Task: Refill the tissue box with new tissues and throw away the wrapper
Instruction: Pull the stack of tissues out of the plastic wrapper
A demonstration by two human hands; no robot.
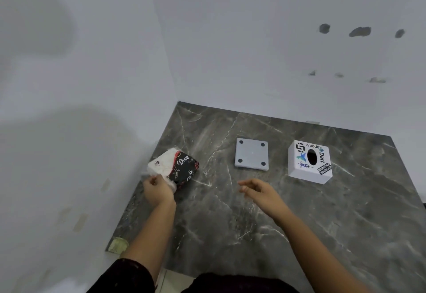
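A wrapped tissue pack [175, 165], white and black with "Dove" printed on it, lies at the left edge of the dark marble table [299, 223]. My left hand [158, 191] grips its near corner. My right hand [259, 190] hovers over the table's middle, fingers apart and holding nothing. A white tissue box [309, 161] with stickers and an oval hole on top stands at the right. Its grey square base plate [251, 154], with a dark pad at each corner, lies apart from it in the middle.
White walls close in the table on the left and at the back. A small greenish scrap [118, 244] sticks at the table's near left corner. The table's near edge runs just in front of my body.
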